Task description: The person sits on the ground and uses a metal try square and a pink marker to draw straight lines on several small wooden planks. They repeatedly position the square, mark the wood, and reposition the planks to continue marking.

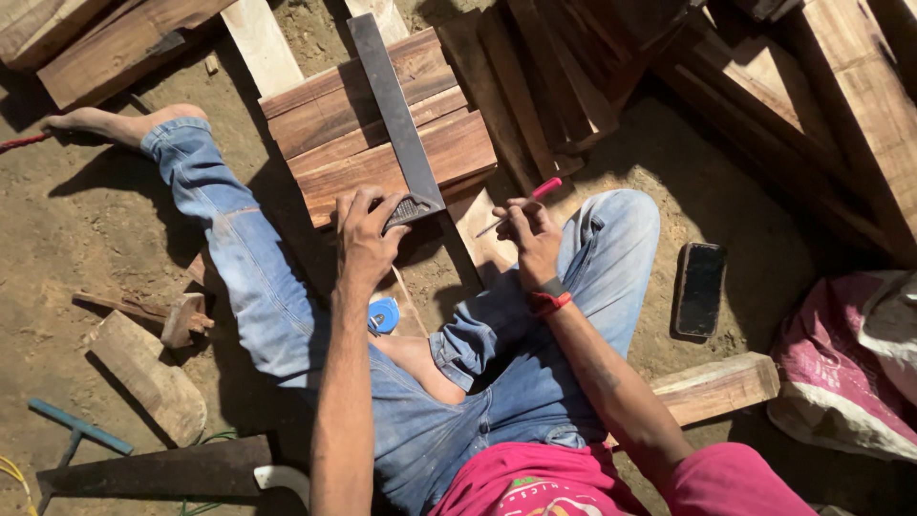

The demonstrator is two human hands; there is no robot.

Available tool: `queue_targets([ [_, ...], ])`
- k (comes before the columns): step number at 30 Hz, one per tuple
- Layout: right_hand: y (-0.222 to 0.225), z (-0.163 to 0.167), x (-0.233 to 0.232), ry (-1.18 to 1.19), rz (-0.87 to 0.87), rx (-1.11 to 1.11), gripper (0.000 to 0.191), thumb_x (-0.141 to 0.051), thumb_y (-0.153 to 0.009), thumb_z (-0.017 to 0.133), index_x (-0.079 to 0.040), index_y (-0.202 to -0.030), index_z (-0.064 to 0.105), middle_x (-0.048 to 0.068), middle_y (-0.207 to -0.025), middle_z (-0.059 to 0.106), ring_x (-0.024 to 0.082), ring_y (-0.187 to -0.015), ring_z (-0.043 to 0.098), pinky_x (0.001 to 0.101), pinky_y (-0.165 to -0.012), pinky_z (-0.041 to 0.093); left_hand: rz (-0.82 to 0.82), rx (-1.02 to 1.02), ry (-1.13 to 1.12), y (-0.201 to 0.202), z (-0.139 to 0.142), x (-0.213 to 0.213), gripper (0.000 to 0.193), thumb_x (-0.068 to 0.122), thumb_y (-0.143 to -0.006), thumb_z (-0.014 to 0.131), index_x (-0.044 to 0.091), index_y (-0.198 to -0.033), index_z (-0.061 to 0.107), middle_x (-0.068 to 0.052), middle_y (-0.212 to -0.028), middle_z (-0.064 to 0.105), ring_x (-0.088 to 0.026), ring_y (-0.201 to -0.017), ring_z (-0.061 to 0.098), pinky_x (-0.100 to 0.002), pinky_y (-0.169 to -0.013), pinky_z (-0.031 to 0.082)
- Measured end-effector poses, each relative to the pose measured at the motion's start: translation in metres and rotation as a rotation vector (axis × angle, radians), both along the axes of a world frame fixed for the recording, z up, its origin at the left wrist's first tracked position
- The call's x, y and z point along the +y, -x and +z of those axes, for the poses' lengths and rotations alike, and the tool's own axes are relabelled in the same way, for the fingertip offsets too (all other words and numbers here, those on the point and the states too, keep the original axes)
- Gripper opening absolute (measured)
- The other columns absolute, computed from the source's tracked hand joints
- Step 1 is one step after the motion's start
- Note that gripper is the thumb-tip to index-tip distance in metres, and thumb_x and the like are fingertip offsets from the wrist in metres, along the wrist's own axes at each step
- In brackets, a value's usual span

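Observation:
My left hand grips the stock end of a metal try square whose long blade lies across several reddish wood planks stacked side by side on the dirt. My right hand holds a red-capped pen just right of the square, its tip near a pale board under the planks. I sit on the ground in jeans, legs spread either side of the planks.
A blue tape measure lies by my left thigh. A black phone rests on the dirt at right, near a pink sack. A hammer, a saw blade and a blue-handled tool lie at left. Timber piles ring the back.

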State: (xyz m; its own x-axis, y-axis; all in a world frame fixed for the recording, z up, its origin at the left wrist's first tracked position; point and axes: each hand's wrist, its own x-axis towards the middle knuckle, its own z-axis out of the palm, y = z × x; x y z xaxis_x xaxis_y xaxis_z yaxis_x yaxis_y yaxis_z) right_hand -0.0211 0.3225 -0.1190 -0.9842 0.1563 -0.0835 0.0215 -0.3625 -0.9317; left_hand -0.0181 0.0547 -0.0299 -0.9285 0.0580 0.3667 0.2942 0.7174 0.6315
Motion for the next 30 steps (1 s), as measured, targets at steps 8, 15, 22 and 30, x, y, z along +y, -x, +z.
queue_targets([
  [8, -0.0051, -0.0069, 0.0022, -0.001, -0.034, -0.051, 0.02, -0.011, -0.103, 0.063, 0.004, -0.117, 0.063, 0.017, -0.101, 0.076, 0.013, -0.074, 0.067, 0.0278, -0.067, 0.056, -0.003, 0.03, -0.011, 0.0004, -0.0053, -0.001, 0.049, 0.009, -0.07, 0.086, 0.01, -0.119, 0.075, -0.011, -0.113, 0.061, -0.034, -0.111, 0.053, -0.044, -0.098, 0.046],
  [15, -0.0045, -0.0037, 0.0014, -0.024, -0.031, -0.028, 0.021, -0.01, -0.103, 0.064, 0.005, -0.117, 0.065, 0.017, -0.101, 0.076, 0.013, -0.074, 0.067, 0.0271, -0.067, 0.055, -0.008, 0.012, -0.005, 0.0013, -0.0079, -0.0028, 0.05, 0.01, -0.071, 0.086, 0.009, -0.12, 0.074, -0.011, -0.114, 0.061, -0.033, -0.109, 0.052, -0.044, -0.098, 0.045],
  [22, -0.0054, -0.0023, -0.0008, -0.05, -0.03, -0.048, 0.022, -0.011, -0.103, 0.064, 0.005, -0.118, 0.064, 0.016, -0.1, 0.076, 0.012, -0.074, 0.067, 0.0268, -0.067, 0.056, -0.002, 0.001, 0.012, 0.0008, -0.0053, -0.0021, 0.049, 0.01, -0.071, 0.087, 0.011, -0.119, 0.075, -0.009, -0.113, 0.06, -0.032, -0.107, 0.051, -0.043, -0.097, 0.045],
  [30, -0.0045, -0.0043, -0.0009, -0.033, -0.039, -0.068, 0.022, -0.012, -0.103, 0.063, 0.004, -0.118, 0.064, 0.015, -0.099, 0.075, 0.012, -0.074, 0.067, 0.0268, -0.066, 0.056, -0.006, -0.011, 0.015, -0.0002, -0.0012, -0.0011, 0.049, 0.011, -0.072, 0.086, 0.01, -0.119, 0.075, -0.009, -0.113, 0.06, -0.033, -0.108, 0.05, -0.043, -0.097, 0.045],
])
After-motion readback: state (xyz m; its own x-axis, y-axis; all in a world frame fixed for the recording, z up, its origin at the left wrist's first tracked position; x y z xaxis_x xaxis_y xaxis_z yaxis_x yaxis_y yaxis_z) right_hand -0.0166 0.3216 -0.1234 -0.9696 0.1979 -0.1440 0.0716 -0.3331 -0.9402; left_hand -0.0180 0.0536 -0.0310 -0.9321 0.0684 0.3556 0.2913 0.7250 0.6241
